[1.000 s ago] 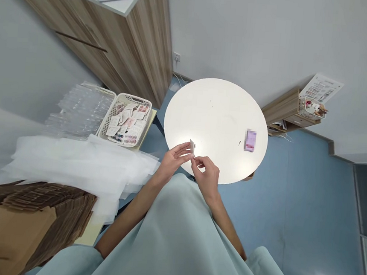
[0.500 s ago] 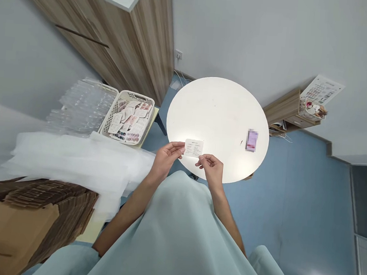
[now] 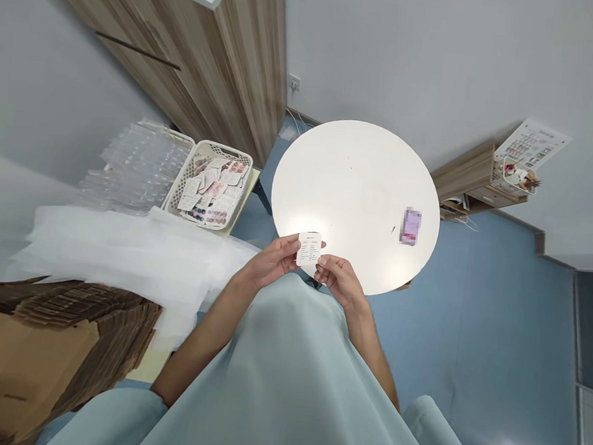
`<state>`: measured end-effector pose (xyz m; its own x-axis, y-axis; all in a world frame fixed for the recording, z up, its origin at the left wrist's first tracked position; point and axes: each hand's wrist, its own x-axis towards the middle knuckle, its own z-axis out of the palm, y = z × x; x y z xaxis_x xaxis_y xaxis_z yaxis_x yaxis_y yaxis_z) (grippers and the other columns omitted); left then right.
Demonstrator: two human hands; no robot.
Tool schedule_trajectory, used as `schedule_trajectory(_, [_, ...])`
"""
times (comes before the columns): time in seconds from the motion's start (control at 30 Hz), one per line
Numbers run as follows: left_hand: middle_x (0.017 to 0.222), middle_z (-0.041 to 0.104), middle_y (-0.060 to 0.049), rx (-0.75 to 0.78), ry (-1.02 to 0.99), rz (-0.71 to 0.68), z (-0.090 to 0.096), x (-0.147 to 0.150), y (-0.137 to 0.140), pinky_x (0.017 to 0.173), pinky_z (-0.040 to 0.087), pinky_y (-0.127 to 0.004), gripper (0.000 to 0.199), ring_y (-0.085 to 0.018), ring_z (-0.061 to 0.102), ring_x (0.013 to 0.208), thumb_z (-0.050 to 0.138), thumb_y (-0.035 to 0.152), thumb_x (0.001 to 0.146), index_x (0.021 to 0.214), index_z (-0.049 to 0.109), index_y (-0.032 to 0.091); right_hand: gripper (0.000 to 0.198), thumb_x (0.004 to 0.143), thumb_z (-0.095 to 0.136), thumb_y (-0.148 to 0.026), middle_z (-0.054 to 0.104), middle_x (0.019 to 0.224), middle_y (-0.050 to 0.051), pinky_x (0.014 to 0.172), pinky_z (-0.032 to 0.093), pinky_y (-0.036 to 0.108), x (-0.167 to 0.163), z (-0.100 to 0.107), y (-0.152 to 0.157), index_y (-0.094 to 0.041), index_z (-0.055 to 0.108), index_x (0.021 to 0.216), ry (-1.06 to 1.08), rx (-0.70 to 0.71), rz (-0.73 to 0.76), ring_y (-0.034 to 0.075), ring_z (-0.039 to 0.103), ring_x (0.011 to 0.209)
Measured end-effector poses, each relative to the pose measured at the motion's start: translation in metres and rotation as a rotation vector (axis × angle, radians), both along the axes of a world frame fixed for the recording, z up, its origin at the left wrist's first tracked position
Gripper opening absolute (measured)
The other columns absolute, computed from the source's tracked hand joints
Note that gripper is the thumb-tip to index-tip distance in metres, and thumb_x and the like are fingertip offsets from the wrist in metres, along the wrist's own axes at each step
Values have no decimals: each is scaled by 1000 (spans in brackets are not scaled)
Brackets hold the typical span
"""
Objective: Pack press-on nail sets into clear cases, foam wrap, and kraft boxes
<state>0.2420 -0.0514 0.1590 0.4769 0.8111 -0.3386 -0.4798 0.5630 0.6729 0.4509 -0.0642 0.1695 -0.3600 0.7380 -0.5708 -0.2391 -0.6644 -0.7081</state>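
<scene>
A small white printed card (image 3: 308, 250) with rounded corners and columns of text is held up over the near edge of the round white table (image 3: 364, 166). My left hand (image 3: 274, 258) pinches its left side, with fingers partly behind it. At the lower right corner, my right hand (image 3: 338, 276) grips it between thumb and fingers. The print is too small to read. Farther right on the tabletop lies a purple pack (image 3: 411, 226), blurred over in the picture.
To the left, a white basket (image 3: 172, 198) holds many loose cards, beside stacked clear plastic trays (image 3: 135, 163). White foam sheets (image 3: 118, 245) and flattened cardboard boxes (image 3: 19, 357) lie nearer. A wooden cabinet (image 3: 227, 64) stands behind; a low shelf (image 3: 470, 172) is at right.
The card has come slightly nearer my body and appears narrower, turned more upright. My left hand has shifted right along it, its fingers now reaching behind. The view has moved slightly.
</scene>
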Motion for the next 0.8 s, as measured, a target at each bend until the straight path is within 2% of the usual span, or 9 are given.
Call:
schedule_trajectory(0.1, [135,76,-19,-8,46,38,1,4,0,88,57,-37,64,-31,73,113,87,61,84,129,78,17,36,79,90,-53,69,75,0,64,50,27,0,-3,0,-20,76,77,-102,43,-28,14,67,67])
schedule_trajectory(0.23, [145,71,-18,-5,257,191,3,10,2,109,52,-46,68,-35,65,134,93,54,79,135,75,20,35,79,89,-54,76,79,3,70,55,31,-4,3,-4,-22,81,88,-400,212,-169,20,74,74])
schedule_trajectory(0.3, [146,71,-17,16,369,253,4,13,4,116,49,-48,71,-37,60,141,96,51,75,135,74,20,33,82,86,-54,78,81,4,74,58,34,-8,10,-7,-23,81,89,-480,300,-175,21,75,76])
schedule_trajectory(0.43, [146,71,-16,55,458,290,4,20,6,120,48,-51,74,-37,60,142,97,52,72,134,73,21,27,88,80,-52,82,90,4,79,60,36,-19,19,-12,-25,81,92,-596,481,-103,22,75,80])
schedule_trajectory(0.57, [147,69,-16,56,493,308,3,25,6,117,50,-51,75,-36,63,138,96,51,72,135,71,20,25,95,69,-48,81,87,3,76,59,36,-25,14,-11,-26,79,89,-739,621,-69,22,74,79])
schedule_trajectory(0.67, [148,67,-16,49,501,320,5,24,6,115,51,-47,74,-34,62,138,94,50,74,137,70,20,23,95,69,-47,80,87,3,78,59,37,-19,8,-6,-27,77,88,-767,600,-113,22,73,79])
schedule_trajectory(0.73, [141,71,-15,51,511,334,7,20,6,112,52,-43,70,-32,64,135,91,50,79,138,70,20,23,92,73,-49,78,82,4,78,59,37,-10,5,-1,-27,76,86,-699,499,-167,22,73,78])
schedule_trajectory(0.8, [126,76,-13,60,535,348,9,17,7,104,54,-40,66,-28,69,123,89,50,81,136,71,19,28,88,77,-52,75,76,3,73,57,35,-1,3,5,-25,75,85,-591,379,-194,22,73,74])
